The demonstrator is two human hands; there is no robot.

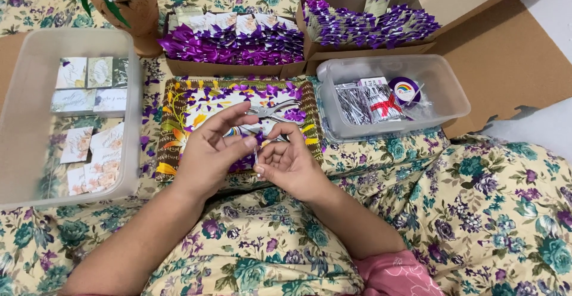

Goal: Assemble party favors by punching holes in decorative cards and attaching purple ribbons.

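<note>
My left hand (pixel 210 150) and my right hand (pixel 290 164) meet over the near edge of a patterned tray (pixel 171 130). Together they pinch a small thin clear piece (pixel 257 155) between fingertips; I cannot tell what it is. Metal pliers or a punch (pixel 275 112) lie on the tray just beyond my fingers, among purple ribbon scraps (pixel 295 115).
A clear tub (pixel 132 108) of small printed cards stands on the left. Another clear tub (pixel 448 96) on the right holds clear packets and a ribbon spool (pixel 404 90). Two cardboard boxes (pixel 233 68) (pixel 369 50) of purple-bowed cards sit behind. Floral cloth covers my lap.
</note>
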